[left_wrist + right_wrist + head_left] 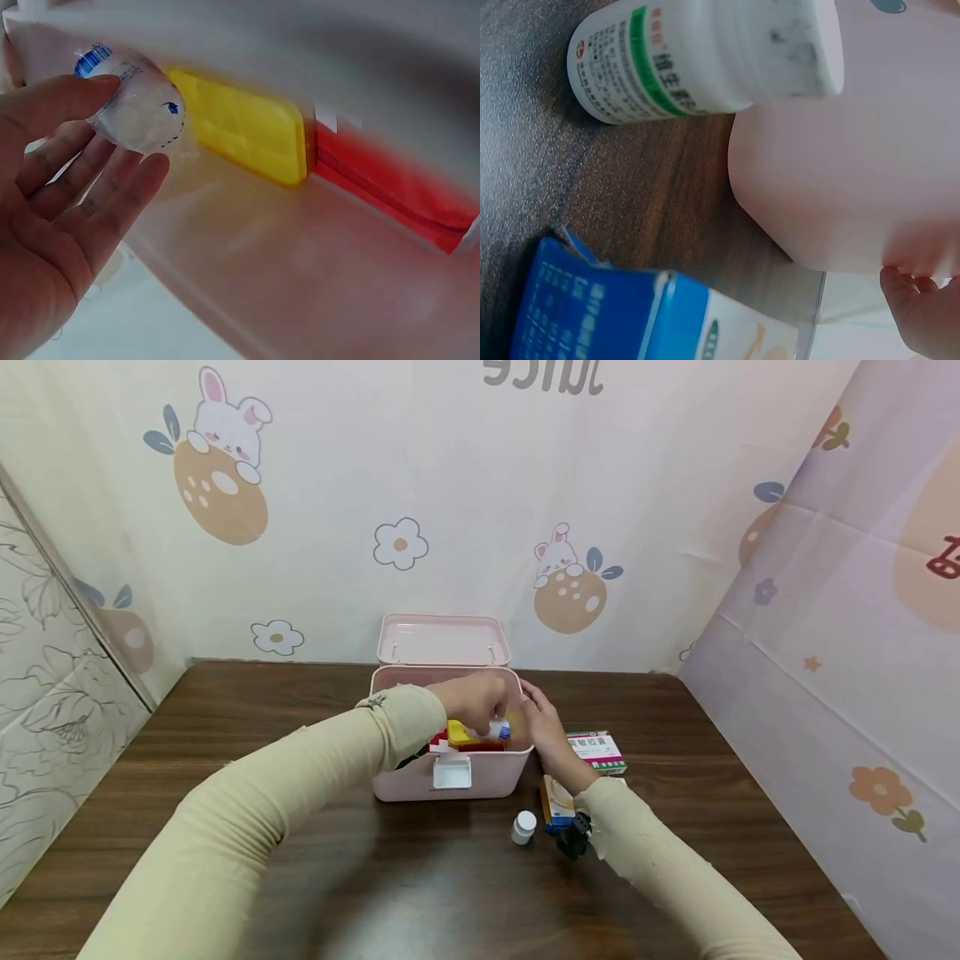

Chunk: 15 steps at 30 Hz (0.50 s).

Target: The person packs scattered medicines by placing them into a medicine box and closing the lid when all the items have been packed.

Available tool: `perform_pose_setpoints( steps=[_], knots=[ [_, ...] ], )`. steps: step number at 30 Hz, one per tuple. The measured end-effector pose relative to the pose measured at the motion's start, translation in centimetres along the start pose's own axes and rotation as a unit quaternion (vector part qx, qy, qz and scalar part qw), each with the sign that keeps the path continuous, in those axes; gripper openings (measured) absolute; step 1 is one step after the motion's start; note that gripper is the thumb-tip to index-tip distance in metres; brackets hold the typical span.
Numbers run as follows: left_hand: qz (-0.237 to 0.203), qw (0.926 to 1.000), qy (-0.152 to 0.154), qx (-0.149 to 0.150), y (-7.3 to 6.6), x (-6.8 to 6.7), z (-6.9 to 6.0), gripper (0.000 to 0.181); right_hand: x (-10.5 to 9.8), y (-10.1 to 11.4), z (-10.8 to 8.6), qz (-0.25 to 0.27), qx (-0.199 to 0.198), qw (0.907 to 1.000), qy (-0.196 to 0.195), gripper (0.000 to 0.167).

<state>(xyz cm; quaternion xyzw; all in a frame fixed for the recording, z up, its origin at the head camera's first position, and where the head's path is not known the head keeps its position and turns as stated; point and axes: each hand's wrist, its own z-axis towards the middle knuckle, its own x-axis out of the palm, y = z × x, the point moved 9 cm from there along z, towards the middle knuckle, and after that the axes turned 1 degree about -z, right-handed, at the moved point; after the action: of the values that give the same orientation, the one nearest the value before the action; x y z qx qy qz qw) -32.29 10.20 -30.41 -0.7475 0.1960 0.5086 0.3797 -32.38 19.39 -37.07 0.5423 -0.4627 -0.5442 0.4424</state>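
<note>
My left hand (474, 700) is inside the pink box (450, 783), bent down over its rim. Between thumb and fingers it pinches a white roll in clear plastic with blue print (146, 112), which looks like a bandage roll. Beside the roll, a yellow case (240, 127) and a red zippered pouch (390, 176) stand in the box. My right hand (547, 731) rests against the box's right side, its fingertips touching the outer wall in the right wrist view. The pink lid (442, 642) stands raised at the back.
A small white bottle (523, 827) with a green-striped label stands in front of the box's right corner. Right of it, partly under my right forearm, lies a blue and white carton (557, 802). A white and green medicine box (597, 752) lies farther back. A patterned curtain hangs behind the table.
</note>
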Motion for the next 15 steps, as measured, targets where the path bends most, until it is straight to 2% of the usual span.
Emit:
perform_pose_setpoints(
  steps=[8,15],
  knots=[
    [0.013,0.9995,0.025,-0.015,0.2,1.4,0.5,0.025,0.1,0.3,0.1,-0.008,-0.012,0.9999,-0.002,0.047],
    [0.010,0.9989,0.036,-0.028,0.8,3.0,0.9,0.015,0.0,0.2,0.0,-0.011,-0.011,0.9999,0.001,0.047]
  ],
)
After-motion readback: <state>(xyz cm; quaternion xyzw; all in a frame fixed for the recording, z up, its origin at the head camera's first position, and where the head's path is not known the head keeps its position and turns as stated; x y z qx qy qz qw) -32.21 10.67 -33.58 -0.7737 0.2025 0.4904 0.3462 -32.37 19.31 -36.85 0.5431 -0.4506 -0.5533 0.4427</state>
